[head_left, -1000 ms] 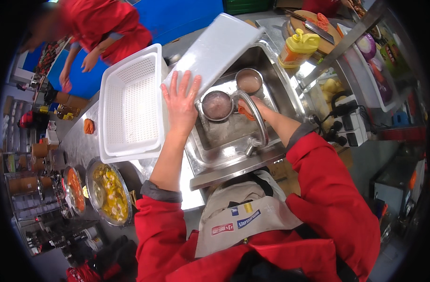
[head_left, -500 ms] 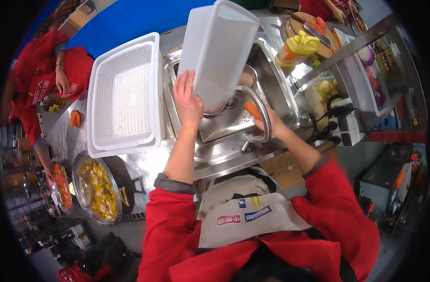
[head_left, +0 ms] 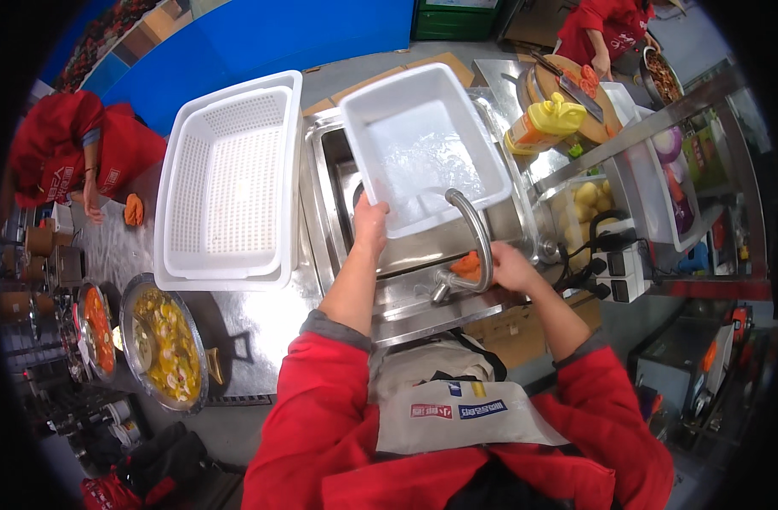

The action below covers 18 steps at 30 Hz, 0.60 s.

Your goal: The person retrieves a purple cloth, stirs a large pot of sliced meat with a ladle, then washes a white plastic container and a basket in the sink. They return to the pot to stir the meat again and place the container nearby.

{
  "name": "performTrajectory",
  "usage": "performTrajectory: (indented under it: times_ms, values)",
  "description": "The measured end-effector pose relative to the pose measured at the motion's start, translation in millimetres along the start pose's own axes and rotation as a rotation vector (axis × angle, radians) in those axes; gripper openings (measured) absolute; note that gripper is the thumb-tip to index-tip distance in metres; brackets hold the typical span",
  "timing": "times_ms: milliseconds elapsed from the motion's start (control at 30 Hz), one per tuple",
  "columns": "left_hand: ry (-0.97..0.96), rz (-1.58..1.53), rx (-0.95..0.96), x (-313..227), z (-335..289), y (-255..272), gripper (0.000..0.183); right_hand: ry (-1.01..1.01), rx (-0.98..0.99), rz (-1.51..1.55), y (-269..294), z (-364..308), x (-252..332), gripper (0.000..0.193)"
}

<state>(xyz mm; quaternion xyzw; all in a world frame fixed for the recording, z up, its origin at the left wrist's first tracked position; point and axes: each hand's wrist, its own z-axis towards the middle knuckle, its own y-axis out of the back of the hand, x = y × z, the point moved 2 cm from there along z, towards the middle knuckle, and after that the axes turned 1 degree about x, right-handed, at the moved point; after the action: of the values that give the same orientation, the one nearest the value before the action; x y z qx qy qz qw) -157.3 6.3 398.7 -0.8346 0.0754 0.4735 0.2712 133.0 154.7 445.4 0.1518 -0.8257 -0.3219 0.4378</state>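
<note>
A white plastic tub [head_left: 423, 127] lies face up over the steel sink [head_left: 329, 183], with some water on its bottom. My left hand [head_left: 370, 226] grips its near left corner, the thumb by the rim. The curved metal faucet [head_left: 481, 225] arches over the tub's near edge. Just behind the faucet's base, my right hand [head_left: 513, 269] is closed on an orange cloth [head_left: 467, 266] at the sink's front ledge. The faucet hides part of the cloth and some of the fingers.
Nested white baskets [head_left: 178, 178] stand left of the sink. Nearer are a pan of yellow food [head_left: 172, 357] and another orange cloth [head_left: 134, 209]. A yellow jug [head_left: 542, 125] and cutting board [head_left: 606, 110] with a knife are at right. Co-workers in red stand far left and far right.
The tub has gone from tipped up on its side to lying level over the sink, face up. My right hand and the orange cloth have come nearer, to the sink's front ledge.
</note>
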Motion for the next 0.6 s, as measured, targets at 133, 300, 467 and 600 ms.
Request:
performTrajectory:
  times_ms: [133, 300, 467, 600]
  values:
    - [0.148, 0.102, 0.156, -9, -8, -9, 0.046, -0.277, -0.584, 0.758, 48, 16, -8, 0.024]
    - [0.217, 0.303, 0.284, -66, -15, -18, 0.040, -0.330, -0.378, 1.102, 75, 27, -5, 0.030]
    - [-0.019, 0.851, 0.235, -132, -32, -30, 0.040, -0.448, -0.068, 0.943, 19, 63, -4, 0.028]
    - [-0.331, 1.064, 0.174, -148, -55, -20, 0.044, -0.375, 0.199, 1.171, -28, 90, 18, 0.017]
